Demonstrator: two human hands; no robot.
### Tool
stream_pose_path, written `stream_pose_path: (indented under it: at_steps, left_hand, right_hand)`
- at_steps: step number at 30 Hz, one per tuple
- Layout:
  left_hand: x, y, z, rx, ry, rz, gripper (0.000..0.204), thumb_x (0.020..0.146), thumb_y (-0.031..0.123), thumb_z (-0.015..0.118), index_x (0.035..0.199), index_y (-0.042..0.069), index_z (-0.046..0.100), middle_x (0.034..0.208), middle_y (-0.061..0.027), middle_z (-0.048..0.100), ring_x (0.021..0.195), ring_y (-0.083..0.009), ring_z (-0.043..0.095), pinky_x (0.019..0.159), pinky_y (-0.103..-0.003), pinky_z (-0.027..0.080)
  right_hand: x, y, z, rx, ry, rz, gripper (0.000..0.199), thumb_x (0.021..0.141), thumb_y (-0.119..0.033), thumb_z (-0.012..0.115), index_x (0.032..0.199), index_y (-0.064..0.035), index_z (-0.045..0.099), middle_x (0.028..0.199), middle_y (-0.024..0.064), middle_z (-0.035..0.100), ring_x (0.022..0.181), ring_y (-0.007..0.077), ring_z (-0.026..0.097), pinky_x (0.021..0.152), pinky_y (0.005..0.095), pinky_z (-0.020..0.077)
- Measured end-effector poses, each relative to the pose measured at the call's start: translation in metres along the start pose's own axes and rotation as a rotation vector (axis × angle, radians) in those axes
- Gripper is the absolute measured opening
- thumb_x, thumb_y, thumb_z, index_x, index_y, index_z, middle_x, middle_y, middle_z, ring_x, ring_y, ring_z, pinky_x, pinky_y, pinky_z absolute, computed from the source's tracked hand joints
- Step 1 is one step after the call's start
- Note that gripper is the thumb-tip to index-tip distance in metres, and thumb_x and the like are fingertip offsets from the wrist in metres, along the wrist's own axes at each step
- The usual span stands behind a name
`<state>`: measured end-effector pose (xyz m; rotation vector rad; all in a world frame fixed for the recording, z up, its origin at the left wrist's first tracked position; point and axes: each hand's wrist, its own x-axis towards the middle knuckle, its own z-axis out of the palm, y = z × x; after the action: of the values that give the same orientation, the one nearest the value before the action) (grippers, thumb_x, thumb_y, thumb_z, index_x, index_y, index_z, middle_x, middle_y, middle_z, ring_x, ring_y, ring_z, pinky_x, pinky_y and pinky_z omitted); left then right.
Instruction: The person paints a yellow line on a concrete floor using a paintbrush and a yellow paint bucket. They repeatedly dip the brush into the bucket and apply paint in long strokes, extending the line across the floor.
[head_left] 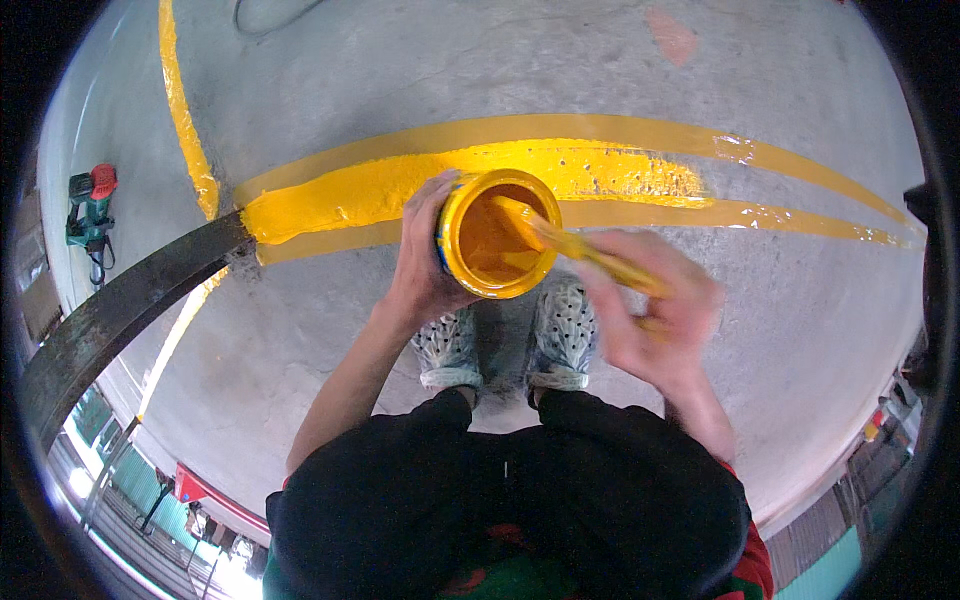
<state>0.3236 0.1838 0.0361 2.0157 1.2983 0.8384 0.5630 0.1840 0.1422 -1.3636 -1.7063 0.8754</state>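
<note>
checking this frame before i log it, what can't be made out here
- Head view: the right hand is motion-blurred, so its grip on the brush is unclear.
- The brush tip is sunk in the yellow paint can; bristles hidden.
- The left hand covers the can's side.
- The green and red tool is too small to identify.

Open paint can (pixel 497 234), round and lidless, is being held above the concrete floor with its mouth tipping toward the camera; its rim and inner wall are coated in yellow-orange paint, and a patch of blue is showing on its outer wall. Paintbrush (pixel 580 247), its handle smeared yellow, is slanting from the lower right into the can, its bristle end dipping inside; its outline is blurring.
</note>
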Motion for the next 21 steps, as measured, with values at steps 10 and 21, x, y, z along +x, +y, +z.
stream_pose_path:
  at_steps: [10, 21]
  left_hand:
    - [0.011, 0.0, 0.014, 0.05, -0.063, -0.045, 0.113, 0.054, 0.03, 0.093, 0.14, 0.003, 0.026, 0.139, -0.0215, 0.039, 0.129, -0.0403, 0.038, 0.109, -0.048, 0.033]
    - [-0.001, -0.02, 0.005, 0.102, 0.096, -0.096, 0.109, 0.049, 0.028, 0.095, 0.136, 0.002, 0.034, 0.13, -0.0191, 0.045, 0.12, -0.0362, 0.047, 0.102, -0.043, 0.039]
  right_hand:
    - [-0.032, 0.061, -0.018, 0.619, 0.339, 0.539, 0.018, 0.089, -0.004, 0.059, 0.104, 0.0069, 0.061, 0.087, 0.0146, 0.066, 0.067, 0.0199, 0.064, 0.057, 0.0316, 0.0536]
    - [-0.047, 0.164, -0.033, 0.271, 0.387, 0.556, 0.023, 0.089, -0.01, 0.065, 0.103, 0.0081, 0.063, 0.084, 0.0094, 0.066, 0.068, 0.0141, 0.064, 0.062, 0.0277, 0.0537]
